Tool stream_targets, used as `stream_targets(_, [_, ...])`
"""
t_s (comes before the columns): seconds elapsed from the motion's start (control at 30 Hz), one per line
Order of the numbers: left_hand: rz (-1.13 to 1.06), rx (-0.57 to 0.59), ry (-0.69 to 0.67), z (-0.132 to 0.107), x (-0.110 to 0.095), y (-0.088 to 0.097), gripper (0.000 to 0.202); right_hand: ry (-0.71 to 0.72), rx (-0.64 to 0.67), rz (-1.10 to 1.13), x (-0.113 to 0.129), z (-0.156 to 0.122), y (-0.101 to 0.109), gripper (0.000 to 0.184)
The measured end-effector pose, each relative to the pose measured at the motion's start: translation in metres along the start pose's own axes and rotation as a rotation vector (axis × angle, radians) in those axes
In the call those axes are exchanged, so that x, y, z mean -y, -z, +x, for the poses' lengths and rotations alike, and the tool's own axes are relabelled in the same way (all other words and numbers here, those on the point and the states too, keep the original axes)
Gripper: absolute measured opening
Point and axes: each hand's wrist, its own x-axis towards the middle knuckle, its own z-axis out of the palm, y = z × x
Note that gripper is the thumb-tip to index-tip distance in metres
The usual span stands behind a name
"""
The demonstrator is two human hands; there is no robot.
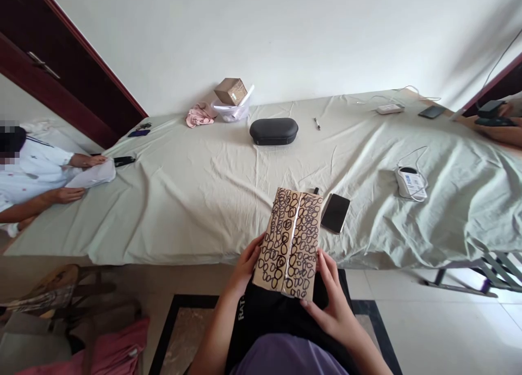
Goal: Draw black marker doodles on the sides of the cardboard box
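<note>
Held above the lap at lower centre of the frame, a cardboard panel point(290, 244) is recorded, marked with looped black pen lines and divided lengthwise by a shiny strip. It is gripped by the left hand point(246, 267) at its left edge and by the right hand point(331, 301) at its right edge; the fingers of both are closed narrowly around the board. Black clothing point(265, 315) lies beneath it. The panel's upper end overlaps the near edge of a sheet-covered bed point(175, 211). A black phone point(335, 213) is placed just right of the panel, and a small black object point(316, 190) just beyond it. Open sheet is available left of the panel. Farther right, a white device point(410, 183) is wrapped in cable. Beyond are a black glasses case point(273, 131) and a pen point(317, 123). At left, a white sheet of material point(92, 174) is handled by a co-worker's hands point(71, 176).
</note>
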Motion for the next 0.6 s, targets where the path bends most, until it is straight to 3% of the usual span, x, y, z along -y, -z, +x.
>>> stream_targets(0.13, [-0.191,0.288,0.112,-0.009,0.008,0.009,0.092,-0.041,0.117,0.014,-0.001,0.004,0.006,0.086])
stream_targets(0.23, [-0.202,0.312,0.145,-0.013,0.004,0.010,0.085,-0.041,0.163,-0.001,-0.001,0.000,0.005,0.079])
stream_targets(0.3, [-0.228,0.284,0.126,-0.015,0.000,0.006,0.090,-0.046,0.092,0.018,-0.004,-0.003,0.001,0.068])
stream_targets(0.37, [-0.285,0.289,0.083,-0.017,-0.001,0.001,0.099,-0.125,-0.149,0.022,-0.008,-0.004,-0.006,0.066])
stream_targets(0.43, [-0.336,0.295,0.060,-0.020,0.002,-0.004,0.102,-0.275,-0.391,0.078,-0.015,-0.001,-0.012,0.084])
stream_targets(0.47, [-0.346,0.287,0.055,-0.021,0.004,-0.005,0.102,-0.366,-0.438,0.146,-0.019,0.001,-0.014,0.098])
stream_targets(0.53, [-0.326,0.253,0.036,-0.024,0.010,-0.004,0.102,-0.539,-0.377,0.360,-0.029,0.003,-0.012,0.118])
stream_targets(0.6, [-0.278,0.240,0.029,-0.027,0.014,0.000,0.104,-0.681,-0.205,0.604,-0.041,0.000,-0.003,0.117])
